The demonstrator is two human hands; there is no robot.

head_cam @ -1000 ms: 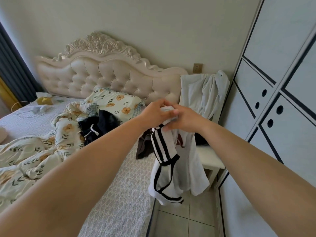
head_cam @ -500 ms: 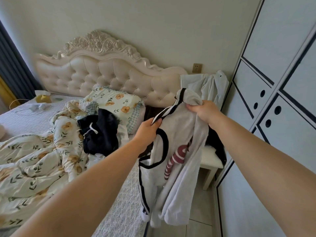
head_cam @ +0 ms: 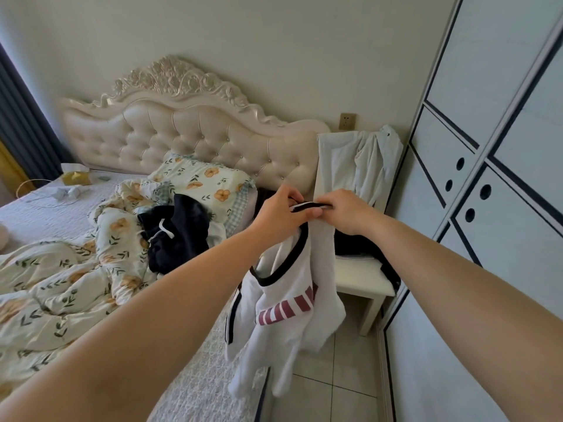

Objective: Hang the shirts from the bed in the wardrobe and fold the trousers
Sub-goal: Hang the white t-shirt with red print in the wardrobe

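Note:
A white shirt (head_cam: pixel 292 296) with black trim and dark red lettering hangs in the air over the bed's right edge. My left hand (head_cam: pixel 281 213) and my right hand (head_cam: pixel 347 211) both pinch its black-striped top edge, close together. A dark garment with a white drawstring (head_cam: pixel 176 233) lies on the bed (head_cam: pixel 195 388) by the floral pillow. More dark clothing (head_cam: pixel 362 245) lies on the white bedside table (head_cam: pixel 364 289). White garments (head_cam: pixel 356 159) hang over the headboard's right end. The white wardrobe (head_cam: pixel 487 178) stands at the right with its doors shut.
A rumpled floral duvet (head_cam: pixel 61 287) covers the bed's left half. A tissue box (head_cam: pixel 74 175) and small items sit at the far left of the bed. A narrow tiled floor strip (head_cam: pixel 332 388) runs between bed and wardrobe. A wall socket (head_cam: pixel 347 121) is above the table.
My hands were apart half a second ago, spreading the shirt; now they have come together at its striped top edge, and the shirt hangs lower and narrower.

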